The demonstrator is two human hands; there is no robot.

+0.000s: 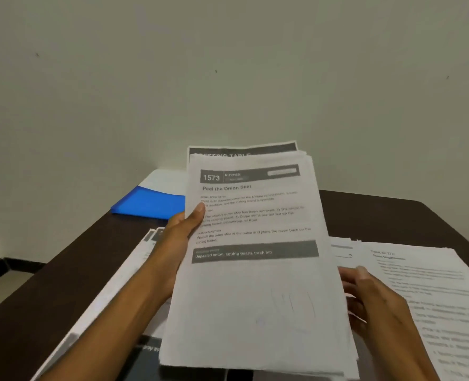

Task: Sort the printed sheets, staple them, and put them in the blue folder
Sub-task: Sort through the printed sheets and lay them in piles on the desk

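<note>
1. Step in hand: sorting. The stack of printed sheets (255, 270) is held raised above the tabletop (379, 215), tilted toward the viewer, top page headed "1573 Kitchen, Peel the Onion Skin".
2. Left hand (184, 226): grips the stack at its 9 o'clock edge, thumb clamped over the top page, the other fingers hidden behind the paper.
3. Right hand (370, 295): sits at the stack's 3 o'clock edge, fingers loosely curled toward the sheet edges; whether they pinch a page cannot be told.
4. Recommended technique: read the header number first, peel one page only from the right edge, and keep the left thumb pressure steady so the pages below do not fan further; the top edges are already offset at 12 o'clock.
5. Blue folder (151, 203): lies flat on the tabletop at 10 o'clock from the stack, glossy, thin plastic by the look of it, white paper showing at its far edge.
6. Sorted piles: one pile of sheets (434, 298) lies at 3 o'clock, another pile (134, 268) at 8 o'clock under the left forearm.
7. Materials: thin, matt, slightly creased paper with grey banners; dark, smooth tabletop with a rounded corner. No stapler is visible.
</note>
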